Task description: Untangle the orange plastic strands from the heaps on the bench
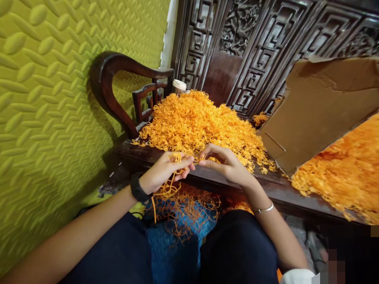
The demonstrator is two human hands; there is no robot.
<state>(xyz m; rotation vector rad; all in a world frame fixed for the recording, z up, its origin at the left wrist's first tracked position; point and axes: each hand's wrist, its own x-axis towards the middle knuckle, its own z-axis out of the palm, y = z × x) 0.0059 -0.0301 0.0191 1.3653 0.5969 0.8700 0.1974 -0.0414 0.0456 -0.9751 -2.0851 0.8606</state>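
My left hand [166, 169], with a black band at the wrist, is closed on a bunch of branched orange plastic strands [171, 185]. Some of the strands hang down below the palm. Close by on the right, my right hand [223, 163] curves its thumb and forefinger around a small orange plastic piece [197, 157] at the left fingertips. Whether that piece is joined to the bunch is too small to tell. Just behind both hands, a large heap of small orange plastic pieces [192, 122] lies on a dark wooden bench [213, 183].
A cardboard sheet [319, 106] leans at the right, beside a second orange heap [340, 165]. A white-lidded jar [179, 85] stands behind the first heap, near the curved armrest [102, 79]. Loose strands [186, 213] lie over something blue between the knees. Yellow padding [59, 118] covers the left wall.
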